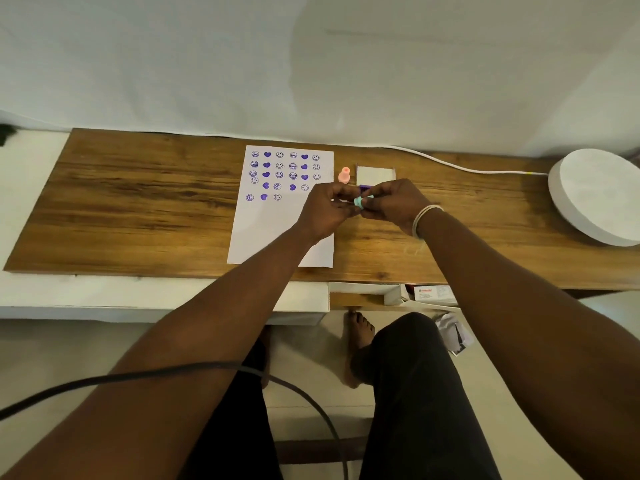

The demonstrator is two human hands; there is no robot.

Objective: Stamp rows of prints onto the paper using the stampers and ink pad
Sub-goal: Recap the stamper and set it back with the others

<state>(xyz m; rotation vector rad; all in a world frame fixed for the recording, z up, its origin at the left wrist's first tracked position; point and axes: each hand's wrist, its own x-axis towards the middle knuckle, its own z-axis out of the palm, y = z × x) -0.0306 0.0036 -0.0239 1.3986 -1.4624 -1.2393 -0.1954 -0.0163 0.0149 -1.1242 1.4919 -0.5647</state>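
Both hands, left (pixel 327 211) and right (pixel 394 202), pinch teal stamper (pixel 360 201) above paper (pixel 273 230) edge; slip risks stray ink smudge on prints.

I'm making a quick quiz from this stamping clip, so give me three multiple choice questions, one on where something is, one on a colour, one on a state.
1. Where does the pink stamper stand?
A. On the table between the paper and the ink pad
B. On the round white disc
C. In the left hand

2. What colour are the prints on the paper?
A. Green
B. Purple
C. Red

3. What holds the teal stamper?
A. Nothing, it lies on the paper
B. The left hand alone
C. Both hands together

Answers: 1 A, it stands upright beside the paper's right edge, left of the ink pad. 2 B, hearts and smileys are purple. 3 C, the left hand and right hand meet on it.
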